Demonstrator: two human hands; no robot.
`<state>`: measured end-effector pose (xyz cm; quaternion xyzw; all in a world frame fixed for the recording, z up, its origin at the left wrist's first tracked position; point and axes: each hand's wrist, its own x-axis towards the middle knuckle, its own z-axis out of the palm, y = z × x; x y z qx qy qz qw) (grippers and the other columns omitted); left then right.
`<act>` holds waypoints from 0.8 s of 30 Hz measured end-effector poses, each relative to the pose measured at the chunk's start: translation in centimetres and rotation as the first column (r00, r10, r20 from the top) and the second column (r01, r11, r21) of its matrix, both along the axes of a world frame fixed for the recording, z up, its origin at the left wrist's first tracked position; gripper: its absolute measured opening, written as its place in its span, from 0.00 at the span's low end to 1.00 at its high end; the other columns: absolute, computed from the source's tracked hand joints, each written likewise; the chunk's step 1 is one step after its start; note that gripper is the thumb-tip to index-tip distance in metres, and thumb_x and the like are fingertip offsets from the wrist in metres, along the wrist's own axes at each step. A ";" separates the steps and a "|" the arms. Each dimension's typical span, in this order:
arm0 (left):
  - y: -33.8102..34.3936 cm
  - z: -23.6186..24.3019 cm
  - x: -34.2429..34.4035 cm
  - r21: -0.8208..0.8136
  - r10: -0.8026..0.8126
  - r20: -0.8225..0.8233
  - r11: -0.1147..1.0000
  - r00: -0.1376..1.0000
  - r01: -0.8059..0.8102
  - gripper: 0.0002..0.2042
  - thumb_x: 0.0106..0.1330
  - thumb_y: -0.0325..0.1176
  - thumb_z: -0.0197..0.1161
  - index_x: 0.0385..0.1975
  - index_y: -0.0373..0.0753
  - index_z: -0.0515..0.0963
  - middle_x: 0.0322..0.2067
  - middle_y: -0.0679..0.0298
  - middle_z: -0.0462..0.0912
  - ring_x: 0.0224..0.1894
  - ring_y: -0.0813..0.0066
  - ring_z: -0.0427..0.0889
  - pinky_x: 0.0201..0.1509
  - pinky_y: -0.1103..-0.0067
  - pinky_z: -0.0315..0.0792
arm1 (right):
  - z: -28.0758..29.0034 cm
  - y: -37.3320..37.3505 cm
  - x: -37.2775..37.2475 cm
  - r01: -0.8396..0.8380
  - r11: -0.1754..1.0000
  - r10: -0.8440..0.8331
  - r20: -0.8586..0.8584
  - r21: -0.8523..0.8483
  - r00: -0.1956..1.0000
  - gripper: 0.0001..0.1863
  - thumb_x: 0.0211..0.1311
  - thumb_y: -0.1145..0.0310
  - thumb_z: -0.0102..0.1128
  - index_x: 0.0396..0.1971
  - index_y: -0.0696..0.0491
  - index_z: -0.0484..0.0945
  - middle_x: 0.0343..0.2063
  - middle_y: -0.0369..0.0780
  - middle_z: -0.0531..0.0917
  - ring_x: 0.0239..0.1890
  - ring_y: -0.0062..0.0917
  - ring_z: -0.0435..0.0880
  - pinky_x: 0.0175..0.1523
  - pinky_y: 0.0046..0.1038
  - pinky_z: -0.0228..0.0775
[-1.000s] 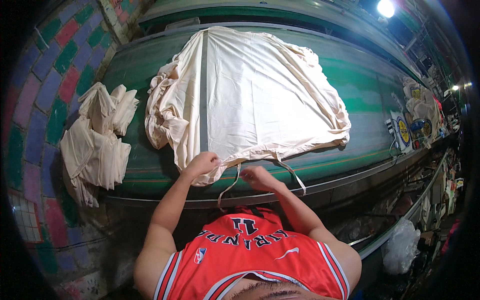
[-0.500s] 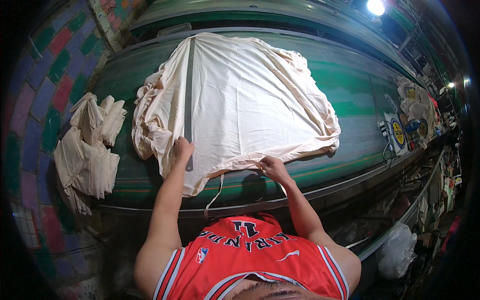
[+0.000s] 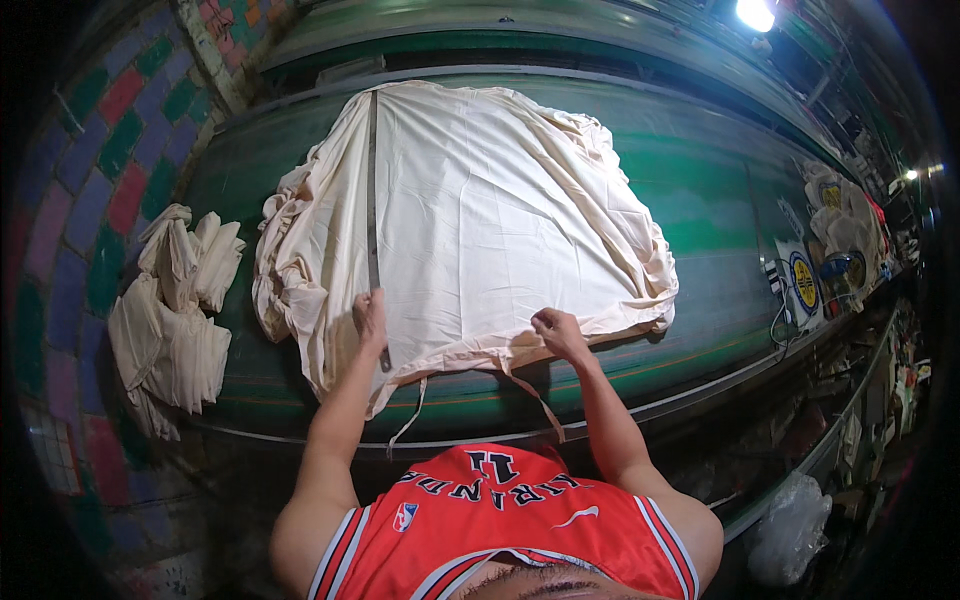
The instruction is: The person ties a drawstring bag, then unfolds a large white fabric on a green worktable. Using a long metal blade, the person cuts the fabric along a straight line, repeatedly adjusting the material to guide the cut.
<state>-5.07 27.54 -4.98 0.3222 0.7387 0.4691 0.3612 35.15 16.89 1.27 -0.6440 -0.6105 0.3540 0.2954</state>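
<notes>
A wide cream cloth (image 3: pixel 510 220) lies spread on the green table (image 3: pixel 690 170), its sides bunched into folds and two thin ties hanging from the near edge. Lengthwise on its left part is a long metal ruler (image 3: pixel 374 210), looking narrow, as if tipped on its edge. My left hand (image 3: pixel 369 320) is closed around the ruler near its close end. To the right, my right hand (image 3: pixel 562 332) rests just inside the cloth's near hem with fingers curled together; whether fabric is pinched in them is hidden.
Crumpled cream cloth (image 3: pixel 175 310) is heaped at the table's left end. Printed cloths (image 3: pixel 845 235) and a printed panel (image 3: pixel 803 285) with a cable lie at the right end. Below the right edge hangs a clear plastic bag (image 3: pixel 790 530). A lamp (image 3: pixel 755 14) shines overhead.
The cloth's near edge has come closer to me. My left hand and the ruler have shifted nearer, the ruler turning narrower. My right hand has moved slightly right, off the hem and tie.
</notes>
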 end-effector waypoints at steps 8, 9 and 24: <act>-8.3 5.0 10.0 -0.128 -0.114 0.450 0.973 0.886 0.190 0.16 0.61 0.40 0.66 0.36 0.34 0.72 0.20 0.70 0.69 0.22 0.80 0.69 0.25 0.78 0.65 | -0.8 15.6 12.6 0.298 0.917 -0.348 0.167 0.266 0.922 0.12 0.60 0.65 0.63 0.34 0.59 0.85 0.31 0.51 0.85 0.35 0.43 0.85 0.44 0.39 0.75; -9.4 5.5 10.5 -0.118 -0.143 0.347 0.974 0.927 0.194 0.13 0.61 0.37 0.66 0.36 0.36 0.71 0.20 0.71 0.69 0.20 0.81 0.68 0.23 0.79 0.64 | -1.0 17.6 14.0 0.308 0.921 -0.354 0.185 0.239 0.917 0.12 0.59 0.65 0.62 0.33 0.59 0.85 0.32 0.51 0.85 0.36 0.43 0.85 0.45 0.40 0.75; -8.2 6.7 21.9 0.006 -0.316 -0.001 0.949 0.949 0.316 0.14 0.60 0.29 0.65 0.42 0.33 0.70 0.28 0.65 0.78 0.29 0.79 0.76 0.36 0.79 0.70 | -3.2 38.9 30.2 0.264 0.756 -0.550 0.362 0.600 0.753 0.14 0.57 0.70 0.58 0.40 0.64 0.83 0.49 0.60 0.80 0.51 0.51 0.80 0.61 0.40 0.70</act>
